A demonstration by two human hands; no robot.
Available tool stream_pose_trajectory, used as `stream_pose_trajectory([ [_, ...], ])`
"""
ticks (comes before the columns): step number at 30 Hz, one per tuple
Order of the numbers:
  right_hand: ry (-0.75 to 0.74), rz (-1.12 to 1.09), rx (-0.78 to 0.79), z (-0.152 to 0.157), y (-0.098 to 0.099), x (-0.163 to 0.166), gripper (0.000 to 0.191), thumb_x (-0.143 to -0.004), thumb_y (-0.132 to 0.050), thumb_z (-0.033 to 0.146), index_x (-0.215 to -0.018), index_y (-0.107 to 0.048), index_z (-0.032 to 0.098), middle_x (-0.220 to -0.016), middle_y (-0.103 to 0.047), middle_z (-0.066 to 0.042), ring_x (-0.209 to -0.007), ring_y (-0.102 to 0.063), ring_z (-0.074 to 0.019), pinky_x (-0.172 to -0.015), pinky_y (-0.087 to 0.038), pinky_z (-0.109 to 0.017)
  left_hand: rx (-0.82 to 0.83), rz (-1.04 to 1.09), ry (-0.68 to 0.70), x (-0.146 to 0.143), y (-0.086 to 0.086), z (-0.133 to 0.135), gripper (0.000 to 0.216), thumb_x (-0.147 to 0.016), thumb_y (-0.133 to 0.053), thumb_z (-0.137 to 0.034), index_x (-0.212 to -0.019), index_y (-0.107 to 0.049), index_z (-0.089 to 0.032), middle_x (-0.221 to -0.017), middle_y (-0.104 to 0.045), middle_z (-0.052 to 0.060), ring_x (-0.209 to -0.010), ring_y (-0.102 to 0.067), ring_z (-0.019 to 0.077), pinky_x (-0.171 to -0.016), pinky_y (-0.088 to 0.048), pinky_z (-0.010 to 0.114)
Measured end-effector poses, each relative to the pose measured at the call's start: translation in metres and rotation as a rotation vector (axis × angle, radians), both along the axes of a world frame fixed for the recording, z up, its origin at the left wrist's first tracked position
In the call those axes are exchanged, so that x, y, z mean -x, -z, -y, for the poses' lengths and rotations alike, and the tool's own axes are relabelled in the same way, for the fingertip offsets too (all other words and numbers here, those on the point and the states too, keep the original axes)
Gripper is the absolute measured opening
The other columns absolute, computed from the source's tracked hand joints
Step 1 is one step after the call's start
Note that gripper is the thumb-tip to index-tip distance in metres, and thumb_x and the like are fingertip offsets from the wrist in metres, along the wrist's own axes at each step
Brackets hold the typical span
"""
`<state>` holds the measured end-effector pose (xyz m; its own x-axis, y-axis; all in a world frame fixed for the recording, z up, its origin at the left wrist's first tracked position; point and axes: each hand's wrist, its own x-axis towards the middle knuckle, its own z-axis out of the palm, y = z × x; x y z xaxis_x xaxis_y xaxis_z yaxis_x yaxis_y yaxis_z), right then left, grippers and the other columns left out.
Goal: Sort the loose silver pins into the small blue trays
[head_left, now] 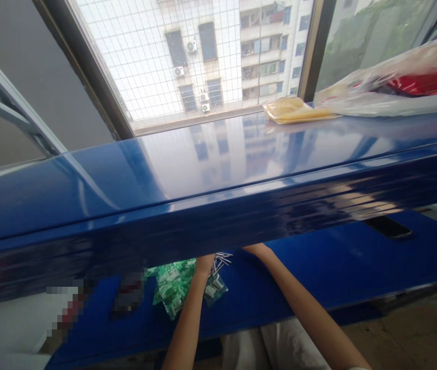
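A glossy blue upper shelf (203, 169) crosses the view and hides most of both my hands. My left hand (205, 263) reaches under it; only the wrist and heel show, beside a pile of small green plastic packets (172, 288) and some thin metal pins (221, 259) on the blue worktable (318, 272). My right hand (255, 250) is also tucked under the shelf, only the wrist visible, just right of the pins. Fingers of both hands are hidden.
On the shelf top lie a yellowish bag (293, 110) and clear plastic wrapping over something red (406, 85). A dark slot (387, 227) sits in the worktable at right. A wired window (203, 56) is behind. A grey metal frame (10, 108) stands at left.
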<state>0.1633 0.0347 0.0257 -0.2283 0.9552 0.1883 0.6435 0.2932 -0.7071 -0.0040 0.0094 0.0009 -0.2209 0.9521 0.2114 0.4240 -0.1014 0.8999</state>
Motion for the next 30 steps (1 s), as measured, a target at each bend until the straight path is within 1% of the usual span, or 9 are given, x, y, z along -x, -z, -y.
stream_pose_trajectory([
  [4,0.05,-0.15,0.03,0.001,-0.003,0.004,0.016,-0.067,-0.059,0.027,-0.054,-0.062,0.019,-0.062,-0.064,-0.004,-0.073,-0.06,-0.0183,-0.068,-0.046,-0.025,-0.011,-0.032,0.083,-0.003,-0.004,0.001,0.017,-0.066,-0.062,-0.034,-0.074,-0.067,-0.02,-0.069,-0.065,0.004,-0.077,-0.059,0.0207,-0.08,-0.043,0.039],
  [7,0.037,-0.244,0.057,0.004,-0.01,0.008,0.014,-0.067,-0.058,0.025,-0.055,-0.061,0.019,-0.061,-0.063,-0.002,-0.07,-0.06,-0.017,-0.065,-0.046,-0.025,-0.056,-0.05,0.139,-0.005,-0.003,0.003,0.019,-0.067,-0.061,-0.034,-0.078,-0.068,-0.021,-0.07,-0.066,0.004,-0.08,-0.059,0.0217,-0.08,-0.044,0.039],
  [9,0.013,-0.292,0.059,0.006,-0.016,0.008,0.013,-0.068,-0.057,0.023,-0.056,-0.06,0.02,-0.062,-0.063,-0.001,-0.069,-0.06,-0.0157,-0.064,-0.047,-0.024,-0.07,-0.046,0.146,-0.005,-0.001,0.003,0.02,-0.068,-0.059,-0.034,-0.081,-0.068,-0.021,-0.073,-0.067,0.005,-0.081,-0.059,0.0217,-0.08,-0.044,0.038],
  [14,-0.034,-0.382,0.056,0.008,-0.023,0.003,0.019,-0.071,-0.054,0.021,-0.052,-0.057,0.02,-0.058,-0.061,-0.001,-0.067,-0.059,-0.015,-0.061,-0.047,-0.023,-0.029,-0.001,0.064,-0.004,0.002,0.001,0.022,-0.069,-0.058,-0.036,-0.081,-0.067,-0.019,-0.08,-0.067,0.005,-0.085,-0.059,0.0207,-0.08,-0.045,0.034],
  [17,-0.05,-0.365,0.083,0.007,-0.018,0.006,0.018,-0.069,-0.056,0.023,-0.052,-0.057,0.02,-0.056,-0.06,-0.001,-0.066,-0.059,-0.0155,-0.06,-0.047,-0.024,-0.075,0.008,-0.012,-0.002,0.0,0.0,0.02,-0.07,-0.057,-0.035,-0.08,-0.066,-0.019,-0.081,-0.066,0.005,-0.088,-0.058,0.0204,-0.084,-0.043,0.034],
  [20,-0.027,-0.32,0.132,0.005,-0.01,0.012,0.016,-0.068,-0.058,0.026,-0.054,-0.059,0.019,-0.054,-0.06,-0.002,-0.064,-0.059,-0.0161,-0.061,-0.047,-0.025,-0.106,-0.017,-0.08,0.001,-0.001,0.0,0.019,-0.07,-0.057,-0.036,-0.074,-0.065,-0.019,-0.074,-0.065,0.004,-0.085,-0.059,0.0208,-0.084,-0.043,0.034],
  [23,-0.027,-0.325,0.134,0.003,-0.004,0.016,0.017,-0.069,-0.057,0.028,-0.057,-0.06,0.017,-0.057,-0.062,-0.003,-0.069,-0.06,-0.0171,-0.064,-0.048,-0.026,-0.106,-0.045,-0.115,0.002,-0.001,0.0,0.022,-0.07,-0.056,-0.038,-0.065,-0.064,-0.018,-0.064,-0.063,0.004,-0.078,-0.059,0.0207,-0.081,-0.044,0.035],
  [26,-0.03,-0.384,0.082,0.0,-0.002,0.018,0.018,-0.073,-0.054,0.028,-0.062,-0.061,0.016,-0.067,-0.065,-0.005,-0.077,-0.061,-0.0178,-0.069,-0.048,-0.027,-0.135,-0.069,-0.1,0.0,-0.003,-0.001,0.026,-0.072,-0.055,-0.04,-0.061,-0.064,-0.018,-0.062,-0.062,0.004,-0.074,-0.059,0.02,-0.078,-0.044,0.035],
  [30,-0.07,-0.483,0.03,-0.001,0.001,0.021,0.017,-0.073,-0.053,0.029,-0.071,-0.063,0.015,-0.082,-0.067,-0.006,-0.086,-0.059,-0.0197,-0.077,-0.046,-0.031,-0.22,-0.152,0.03,-0.009,-0.008,0.0,0.022,-0.068,-0.059,-0.039,-0.066,-0.066,-0.019,-0.065,-0.063,0.004,-0.071,-0.059,0.0195,-0.075,-0.045,0.035],
])
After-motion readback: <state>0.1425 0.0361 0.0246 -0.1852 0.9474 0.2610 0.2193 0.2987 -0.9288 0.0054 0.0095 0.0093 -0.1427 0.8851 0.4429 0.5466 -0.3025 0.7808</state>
